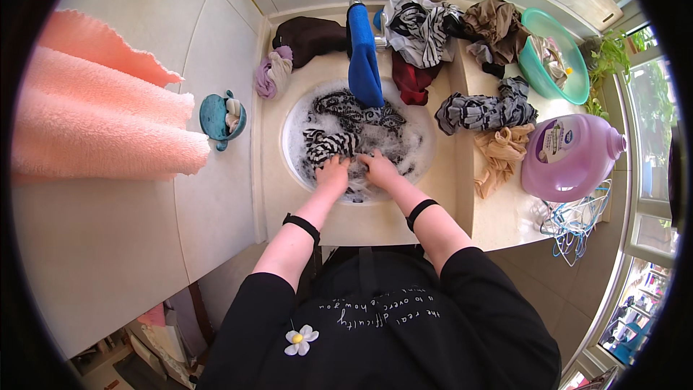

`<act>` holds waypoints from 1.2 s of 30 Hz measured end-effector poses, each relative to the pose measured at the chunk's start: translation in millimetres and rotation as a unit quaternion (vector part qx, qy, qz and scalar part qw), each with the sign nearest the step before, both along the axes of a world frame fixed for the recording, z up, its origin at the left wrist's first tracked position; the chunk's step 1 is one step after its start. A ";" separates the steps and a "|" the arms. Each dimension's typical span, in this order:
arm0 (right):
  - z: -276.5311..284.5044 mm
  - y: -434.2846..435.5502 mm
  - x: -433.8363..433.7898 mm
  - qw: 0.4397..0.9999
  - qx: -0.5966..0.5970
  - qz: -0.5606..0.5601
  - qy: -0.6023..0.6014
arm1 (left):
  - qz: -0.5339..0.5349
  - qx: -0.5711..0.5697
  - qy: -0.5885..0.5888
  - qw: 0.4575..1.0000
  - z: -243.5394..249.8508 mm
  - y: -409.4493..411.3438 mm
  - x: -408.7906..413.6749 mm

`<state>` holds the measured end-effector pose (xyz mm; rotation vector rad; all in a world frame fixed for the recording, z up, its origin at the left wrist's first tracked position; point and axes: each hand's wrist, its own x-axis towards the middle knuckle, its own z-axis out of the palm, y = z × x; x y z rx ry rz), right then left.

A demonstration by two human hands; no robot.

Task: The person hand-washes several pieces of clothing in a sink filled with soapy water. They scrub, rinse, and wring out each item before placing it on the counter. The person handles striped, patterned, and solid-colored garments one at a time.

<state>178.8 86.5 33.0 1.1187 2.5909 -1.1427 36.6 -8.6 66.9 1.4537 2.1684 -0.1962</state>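
Observation:
In a round washbasin (288, 143) full of suds, both hands work at water level. My left hand (333, 173) touches the lower edge of a black-and-white striped cloth (330, 146); whether its fingers grip the fabric cannot be made out. Beside it on the right, my right hand (380, 169) has its fingertips in the foam, and what they touch is hidden. A black paisley-patterned cloth (352, 111) floats behind the hands. Over the basin, a blue cloth (364, 59) hangs from the faucet (381, 40).
Dark (311, 40), striped (425, 30) and red garments (414, 78) lie behind the basin. On the raised right counter are a grey ruffled garment (487, 111), a green tub (579, 65), a purple detergent jug (568, 160) and wire hangers (576, 222). A pink towel (108, 119) hangs left, near a teal soap holder (213, 114).

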 end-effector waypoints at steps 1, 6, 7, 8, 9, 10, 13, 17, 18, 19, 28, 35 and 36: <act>-3.2 8.7 3.6 0.999 -0.031 0.021 -0.015 | -0.034 -0.014 0.021 0.999 2.0 -1.4 -9.9; 1.3 -2.5 -15.7 0.992 0.079 -0.082 -0.053 | -0.049 -0.016 0.090 0.995 5.3 7.6 -34.7; 16.3 -11.1 -20.7 0.992 0.106 -0.054 -0.044 | -0.010 -0.017 0.079 0.997 10.6 16.9 -24.2; 6.0 -13.3 -21.3 0.994 0.105 0.002 -0.010 | 0.029 -0.018 0.067 0.997 16.2 25.1 -14.3; 9.5 -14.6 -22.5 0.996 0.082 0.022 -0.032 | 0.096 0.081 0.015 0.992 8.4 23.6 -11.1; 13.6 -13.7 -24.4 0.996 0.061 0.041 -0.054 | 0.158 0.135 -0.070 0.976 -1.7 21.3 -9.2; 5.1 -7.0 -26.4 0.997 -0.015 -0.028 -0.066 | 0.383 0.118 -0.324 0.857 -29.8 14.1 -8.4; -28.1 -10.5 -30.8 0.954 -0.184 -0.221 0.085 | 0.626 -0.032 -0.559 0.543 -30.5 18.8 6.3; -21.3 -12.0 -33.4 0.933 -0.233 -0.249 0.117 | 0.651 -0.030 -0.583 0.485 -22.4 23.0 10.5; -4.3 -14.4 -36.5 0.908 -0.282 -0.270 0.149 | 0.675 -0.024 -0.604 0.422 -16.9 24.0 11.6; 122.7 -22.0 -34.6 0.992 -0.014 -0.054 0.111 | 0.571 0.107 -0.762 0.285 -9.3 35.0 -13.1; 96.8 -9.2 -29.3 0.988 -0.019 -0.151 0.017 | 0.648 0.165 -0.619 0.413 -3.7 42.2 -21.8; 90.9 -1.1 -20.8 0.990 -0.006 -0.136 -0.024 | 0.628 0.180 -0.602 0.460 -3.3 40.5 -21.8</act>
